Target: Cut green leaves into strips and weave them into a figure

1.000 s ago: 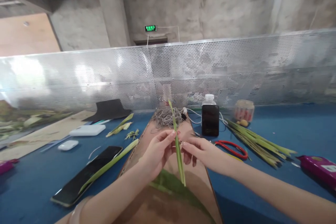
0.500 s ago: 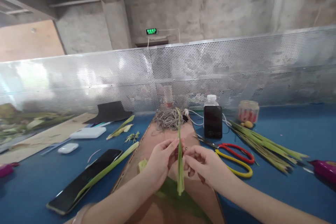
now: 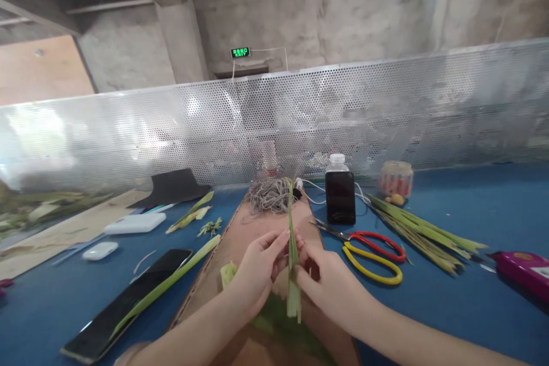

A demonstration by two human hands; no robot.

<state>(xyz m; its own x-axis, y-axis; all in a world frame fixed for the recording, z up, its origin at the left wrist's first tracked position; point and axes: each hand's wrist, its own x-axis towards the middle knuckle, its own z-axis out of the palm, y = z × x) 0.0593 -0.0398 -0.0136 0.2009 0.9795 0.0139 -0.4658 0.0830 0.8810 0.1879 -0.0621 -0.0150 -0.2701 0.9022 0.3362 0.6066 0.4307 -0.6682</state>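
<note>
A folded green leaf strip (image 3: 293, 289) stands nearly upright between my hands, its thin tip rising and its wider cut end hanging down. My left hand (image 3: 263, 260) pinches it from the left with thumb and fingers. From the right, my right hand (image 3: 328, 277) closes on the same strip, thumb against its lower part and fingers partly hidden behind. Beneath them lies a brown cardboard piece (image 3: 231, 240) with a larger dark green leaf (image 3: 278, 311) on it. A pale green leaf piece (image 3: 229, 273) shows beside my left wrist.
Red-and-yellow scissors (image 3: 373, 254) lie open-handled at right, near a leaf bundle (image 3: 429, 231) and a purple tool (image 3: 518, 271). Grey cord (image 3: 270, 195) is heaped behind my hands. A phone (image 3: 343, 197) leans on a bottle; another phone (image 3: 128, 303) lies left. A perforated metal panel (image 3: 171, 137) stands behind.
My right hand has come closer to the leaf strip, and its thumb now presses on the lower part. My left hand keeps its pinch. The whole view has shifted slightly.
</note>
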